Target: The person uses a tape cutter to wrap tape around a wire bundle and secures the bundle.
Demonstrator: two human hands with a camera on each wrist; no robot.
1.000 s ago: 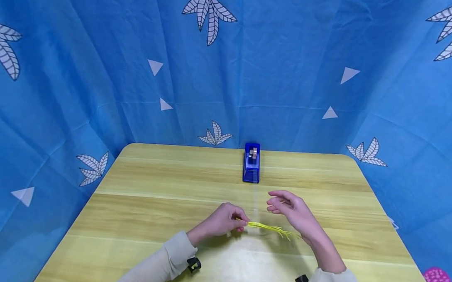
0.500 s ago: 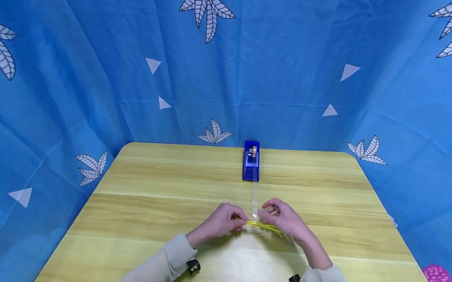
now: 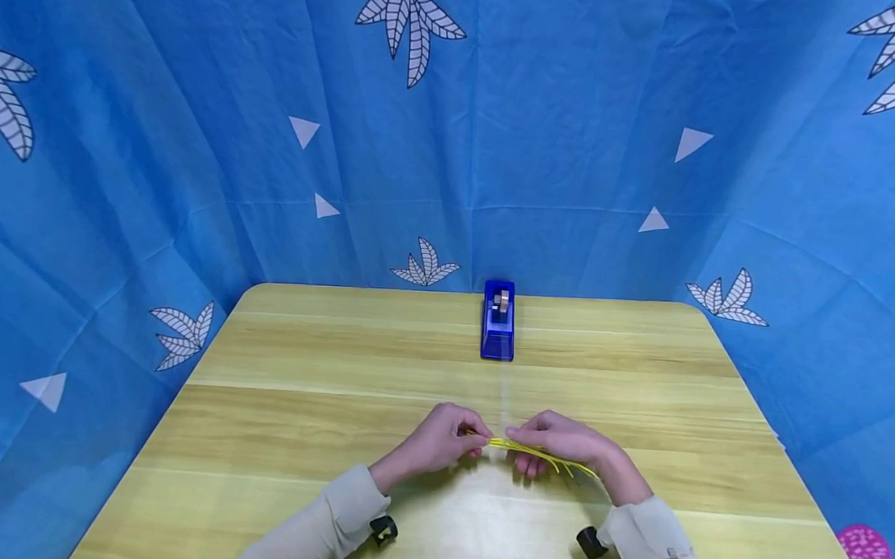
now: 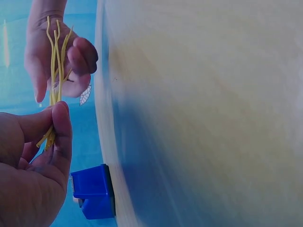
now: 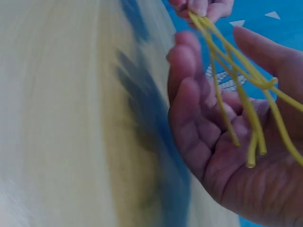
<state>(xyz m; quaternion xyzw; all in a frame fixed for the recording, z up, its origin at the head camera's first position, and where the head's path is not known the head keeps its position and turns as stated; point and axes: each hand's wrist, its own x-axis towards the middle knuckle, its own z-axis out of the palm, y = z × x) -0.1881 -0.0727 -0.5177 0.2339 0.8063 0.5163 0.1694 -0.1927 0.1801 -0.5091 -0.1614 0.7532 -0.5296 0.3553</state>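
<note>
My left hand point(image 3: 442, 436) pinches one end of a bundle of yellow wires point(image 3: 538, 451) between thumb and fingertips, above the table. In the left wrist view, short cut ends poke out below the thumb of my left hand point(image 4: 38, 161). The loose ends fan out over the palm of my right hand point(image 5: 213, 127), whose thumb stands apart from its loosely bent fingers. A faint strip of clear tape point(image 3: 505, 397) runs from the blue tape dispenser point(image 3: 498, 322) towards the wires; where it meets them is hard to make out.
The wooden table point(image 3: 304, 348) reaches back to a blue curtain point(image 3: 570, 152) with leaf and triangle prints, which also hangs at both sides. The dispenser stands near the table's far edge. A black wrist camera point(image 3: 383, 530) sits by the left sleeve.
My right hand has come down and left from beyond the wires, first to the tape strip, then around the loose wires with its fingers below them. My left hand has kept its place and hold.
</note>
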